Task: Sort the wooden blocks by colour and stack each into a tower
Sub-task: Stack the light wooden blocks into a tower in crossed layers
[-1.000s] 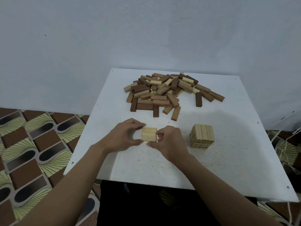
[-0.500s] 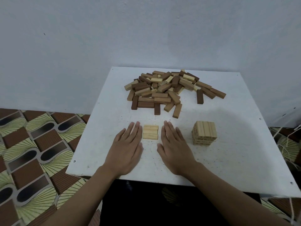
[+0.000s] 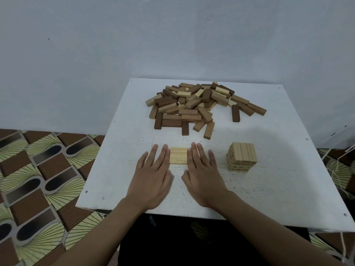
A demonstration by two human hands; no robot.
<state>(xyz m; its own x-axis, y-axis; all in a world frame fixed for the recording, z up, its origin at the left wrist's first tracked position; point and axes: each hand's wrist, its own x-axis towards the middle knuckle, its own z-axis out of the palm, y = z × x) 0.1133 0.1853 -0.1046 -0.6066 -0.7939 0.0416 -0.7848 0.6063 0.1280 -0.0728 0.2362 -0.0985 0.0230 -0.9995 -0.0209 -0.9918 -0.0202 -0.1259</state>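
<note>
A white table (image 3: 278, 189) is carrying a loose pile of pale and dark blocks (image 3: 194, 106) at its far side. Nearer, a flat row of pale blocks (image 3: 178, 155) is lying between the left hand (image 3: 153, 175) and the right hand (image 3: 201, 175), both resting flat, and a short pale tower (image 3: 242, 159) is sitting to the right

Bare left hand (image 3: 152, 177) and right hand (image 3: 203, 177); forearms bare to the frame's edge; nails short, plain

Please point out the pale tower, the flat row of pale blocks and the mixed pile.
pale tower (image 3: 242, 149), head view, top face.
row of pale blocks (image 3: 178, 156), head view, top face.
mixed pile (image 3: 192, 106), head view, middle of the heap.
</note>
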